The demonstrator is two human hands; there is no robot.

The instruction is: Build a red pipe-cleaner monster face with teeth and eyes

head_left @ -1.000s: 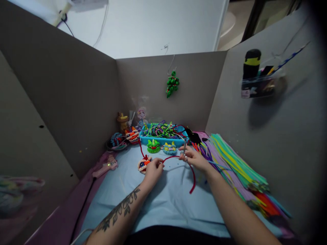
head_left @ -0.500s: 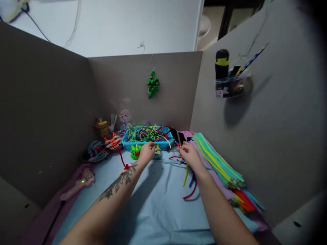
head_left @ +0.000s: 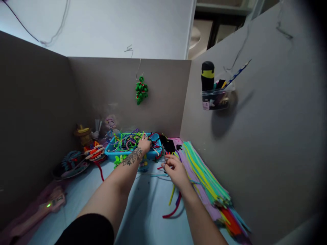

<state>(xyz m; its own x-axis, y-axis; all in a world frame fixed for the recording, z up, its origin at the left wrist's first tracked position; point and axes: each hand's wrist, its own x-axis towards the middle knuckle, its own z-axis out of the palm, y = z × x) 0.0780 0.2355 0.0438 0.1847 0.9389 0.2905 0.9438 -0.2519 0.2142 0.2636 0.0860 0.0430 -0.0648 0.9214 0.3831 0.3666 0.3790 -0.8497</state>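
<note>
My left hand (head_left: 144, 143) reaches over the right half of a blue plastic basket (head_left: 109, 153) heaped with tangled pipe cleaners (head_left: 129, 141) in many colours. Its fingers are small and partly lost against the pile, so what they hold, if anything, cannot be made out. In my right hand (head_left: 176, 170), right of the basket's front corner, is a pair of scissors (head_left: 164, 157), blades pointing up and away. Below the basket sits a green fuzzy figure (head_left: 119, 160), partly behind my left forearm. Red and yellow pipe cleaner pieces (head_left: 172, 214) lie beside my right wrist.
Long bundled pipe cleaners (head_left: 204, 173) lie along the right wall. At left are a dark bowl (head_left: 60, 173), an orange-and-white piece (head_left: 94, 151) and a pink glue gun (head_left: 48, 206) with a lit green light. A clear holder (head_left: 216, 98) hangs at right; a green ornament (head_left: 141, 90) hangs behind.
My left hand has moved from in front of the basket, by the green figure, to over its pile. The right hand keeps the scissors. The whole view has shifted.
</note>
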